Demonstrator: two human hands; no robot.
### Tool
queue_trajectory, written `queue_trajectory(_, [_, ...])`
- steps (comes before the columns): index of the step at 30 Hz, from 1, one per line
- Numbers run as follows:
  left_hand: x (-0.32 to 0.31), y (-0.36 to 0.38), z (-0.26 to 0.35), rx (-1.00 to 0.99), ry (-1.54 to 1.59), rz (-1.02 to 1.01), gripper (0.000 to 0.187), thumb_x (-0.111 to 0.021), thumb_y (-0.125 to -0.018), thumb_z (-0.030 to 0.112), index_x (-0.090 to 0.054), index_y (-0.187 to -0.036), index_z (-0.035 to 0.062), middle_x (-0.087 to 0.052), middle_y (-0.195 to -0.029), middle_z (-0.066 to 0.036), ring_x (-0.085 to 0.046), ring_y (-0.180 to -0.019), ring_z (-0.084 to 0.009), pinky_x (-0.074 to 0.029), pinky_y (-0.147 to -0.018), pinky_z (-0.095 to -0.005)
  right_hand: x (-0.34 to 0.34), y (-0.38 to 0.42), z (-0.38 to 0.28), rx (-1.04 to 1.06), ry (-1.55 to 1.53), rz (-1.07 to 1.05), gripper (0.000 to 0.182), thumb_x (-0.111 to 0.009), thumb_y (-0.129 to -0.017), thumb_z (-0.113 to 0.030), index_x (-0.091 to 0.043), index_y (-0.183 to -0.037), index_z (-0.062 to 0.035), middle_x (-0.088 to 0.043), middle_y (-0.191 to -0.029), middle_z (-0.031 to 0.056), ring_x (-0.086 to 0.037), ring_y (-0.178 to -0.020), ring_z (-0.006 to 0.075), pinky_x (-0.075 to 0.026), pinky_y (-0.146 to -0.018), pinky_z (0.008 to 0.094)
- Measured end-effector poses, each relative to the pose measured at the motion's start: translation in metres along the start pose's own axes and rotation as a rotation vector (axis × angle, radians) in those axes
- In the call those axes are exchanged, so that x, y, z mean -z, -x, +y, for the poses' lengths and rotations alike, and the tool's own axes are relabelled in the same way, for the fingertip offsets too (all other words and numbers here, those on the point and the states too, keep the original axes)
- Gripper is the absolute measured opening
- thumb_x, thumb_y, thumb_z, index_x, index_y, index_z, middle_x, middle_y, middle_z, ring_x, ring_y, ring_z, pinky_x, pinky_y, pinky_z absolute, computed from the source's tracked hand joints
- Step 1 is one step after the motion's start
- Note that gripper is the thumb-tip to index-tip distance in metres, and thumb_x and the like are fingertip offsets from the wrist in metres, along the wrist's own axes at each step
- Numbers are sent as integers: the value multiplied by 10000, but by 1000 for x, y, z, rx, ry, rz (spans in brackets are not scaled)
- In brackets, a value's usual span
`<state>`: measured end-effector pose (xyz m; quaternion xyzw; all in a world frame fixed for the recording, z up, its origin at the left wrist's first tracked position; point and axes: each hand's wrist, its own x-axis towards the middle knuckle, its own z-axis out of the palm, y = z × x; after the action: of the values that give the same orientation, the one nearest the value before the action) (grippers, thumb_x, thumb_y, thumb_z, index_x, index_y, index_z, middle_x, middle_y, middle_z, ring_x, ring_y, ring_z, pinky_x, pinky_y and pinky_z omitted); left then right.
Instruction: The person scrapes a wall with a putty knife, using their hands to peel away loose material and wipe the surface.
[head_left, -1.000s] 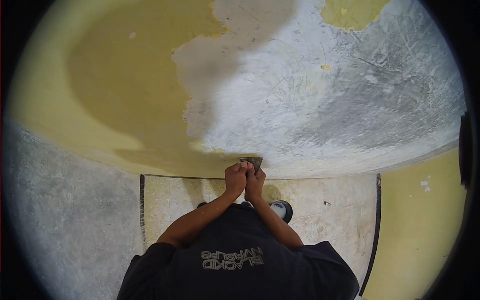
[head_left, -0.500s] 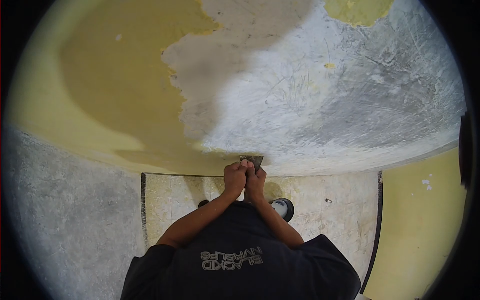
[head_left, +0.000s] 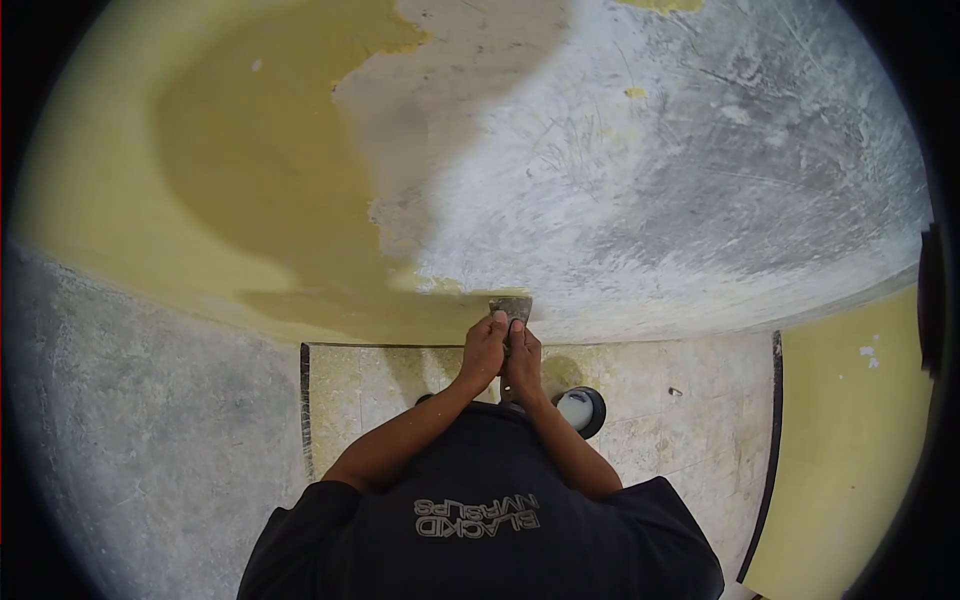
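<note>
A scraper [head_left: 513, 306] with a flat metal blade rests against the wall [head_left: 570, 220], low down where yellow paint meets a pale stripped patch. My left hand [head_left: 485, 349] is closed on it from the left, thumb pointing up toward the blade. Close beside it, my right hand [head_left: 523, 362] is wrapped around the handle, which is mostly hidden between the hands. Yellow paint [head_left: 260, 170] still covers the wall to the left, with a ragged edge.
On the speckled floor [head_left: 660, 420] near my right forearm is a round dark-rimmed thing, whitish inside [head_left: 580, 411]. Dark strips [head_left: 306, 410] edge this floor area left and right. Grey surface [head_left: 170, 420] lies left, a yellow panel [head_left: 850, 440] right.
Both hands and the scraper have moved slightly up and to the right in view. The view itself has shifted a little. More of the blade's face shows now.
</note>
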<state>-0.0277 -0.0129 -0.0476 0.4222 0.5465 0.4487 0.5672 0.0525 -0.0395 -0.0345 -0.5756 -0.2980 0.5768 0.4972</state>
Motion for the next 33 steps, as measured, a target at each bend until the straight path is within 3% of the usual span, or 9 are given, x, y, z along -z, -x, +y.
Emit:
queue_trajectory(2, [-3,0,1,-50,-113,-18,455,-513,-966,348,-547,-689,-11,-497,-566,-20,-429,-559,-97,-378,-517,-322,-1,-3,5,172,29,137,440,-421,-1006,-367,-590,-882,20,-544,-653,17,-453,-549,79,-391,-473,260])
queue_trajectory(6, [-5,1,9,-184,-229,-5,487,-515,-959,389,-565,-700,-21,-535,-574,-65,-452,-559,-103,-383,-510,-339,-5,-5,3,145,-18,167,460,-429,-1003,-367,-599,-860,36,-560,-661,23,-459,-546,93,-392,-481,274])
queue_trajectory(9, [-4,4,14,-100,-166,-32,488,-514,-961,389,-574,-702,-20,-538,-585,-53,-454,-574,-101,-387,-523,-327,-8,-4,0,201,8,237,466,-446,-997,-346,-602,-828,59,-568,-619,58,-469,-536,115,-404,-486,312])
queue_trajectory(12, [-8,7,21,-123,-73,4,454,-493,-979,354,-581,-705,3,-528,-623,-8,-447,-617,-81,-391,-568,-279,-4,-10,3,316,305,281,483,-465,-987,-331,-594,-765,78,-571,-584,116,-475,-537,147,-415,-500,348])
queue_trajectory(15, [-8,1,16,-22,30,-17,391,-485,-987,314,-595,-757,17,-542,-707,-1,-460,-694,-80,-403,-639,-274,-2,-18,12,333,385,333,478,-489,-967,-325,-591,-721,73,-589,-584,201,-553,-513,249,-442,-515,406])
queue_trajectory(17, [-13,-2,19,4,135,-36,358,-483,-988,302,-600,-796,22,-554,-749,-1,-475,-719,-85,-411,-667,-273,5,-24,18,462,569,404,443,-503,-949,-329,-606,-757,56,-604,-625,252,-609,-557,390,-459,-533,452])
queue_trajectory(20, [-17,-5,13,129,341,-75,326,-479,-991,297,-617,-858,34,-581,-795,-4,-508,-744,-97,-430,-694,-269,15,-22,-4,476,747,366,411,-512,-938,-327,-620,-801,46,-599,-647,277,-606,-625,458,-466,-553,486])
queue_trajectory(27, [-23,3,36,247,373,7,267,-494,-985,262,-632,-879,60,-615,-825,-14,-551,-776,-119,-455,-730,-285,16,-18,-17,434,578,232,400,-524,-936,-304,-631,-814,61,-613,-664,257,-621,-635,431,-464,-562,458])
queue_trajectory(33, [-36,-7,9,263,735,-11,273,-494,-986,245,-628,-866,39,-616,-812,-24,-552,-775,-119,-450,-726,-281,29,-23,-31,445,926,267,372,-532,-917,-326,-640,-907,30,-606,-667,272,-617,-658,445,-482,-575,475])
